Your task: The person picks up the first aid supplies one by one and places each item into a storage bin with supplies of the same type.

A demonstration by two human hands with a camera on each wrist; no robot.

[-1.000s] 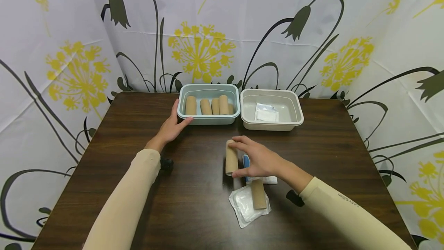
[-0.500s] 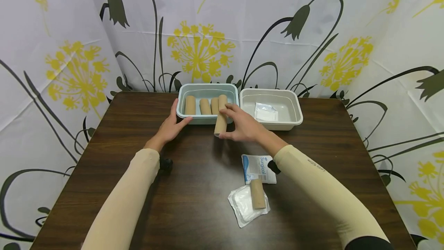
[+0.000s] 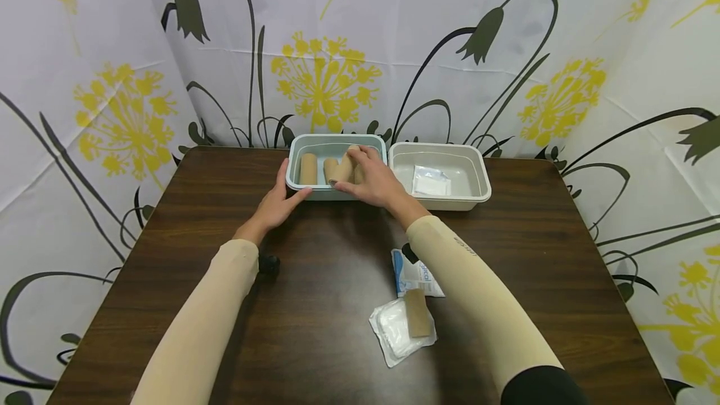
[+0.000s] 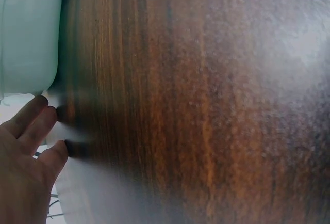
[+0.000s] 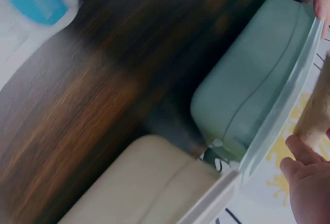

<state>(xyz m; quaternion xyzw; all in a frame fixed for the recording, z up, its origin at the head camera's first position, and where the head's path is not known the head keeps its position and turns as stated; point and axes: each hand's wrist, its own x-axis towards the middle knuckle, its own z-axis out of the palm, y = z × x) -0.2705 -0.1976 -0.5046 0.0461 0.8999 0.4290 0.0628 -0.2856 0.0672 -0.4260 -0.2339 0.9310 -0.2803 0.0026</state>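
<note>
The cardboard tube (image 3: 344, 169) is a plain tan-brown, matte cylinder with a dark hollow at its near end; the right-wrist view shows its surface faintly mottled. It is above the light blue tub (image 3: 323, 195) at the far edge of the counter (image 3: 315, 330) — tilted, with its upper end leaning to the right. Whether it touches the tubes below cannot be told. The right hand (image 3: 374, 179) has it in its grip, thumb at the near end and fingers at the far end.

The left hand (image 3: 274, 208) rests against the blue tub's left front corner, its grip spread, with straight fingers along the side and the thumb at the front rim.

Inside the blue tub, a leftmost tube (image 3: 308, 170) stands apart from a shorter-looking tube (image 3: 330, 167); the right hand partly hides what lies further right. Just beside it, towards the counter's far right corner, is a cream tub (image 3: 441, 204) with a small white packet (image 3: 431, 181) in it.

Nearer, right of the counter's middle, lie a blue-and-white packet (image 3: 413, 277), partly behind the right sleeve (image 3: 484, 299), and a white pouch (image 3: 392, 330) — with a loose tube (image 3: 417, 312) lying on it. Beyond the far edge hangs a white cloth (image 3: 225, 80) printed with yellow and grey flowers.
</note>
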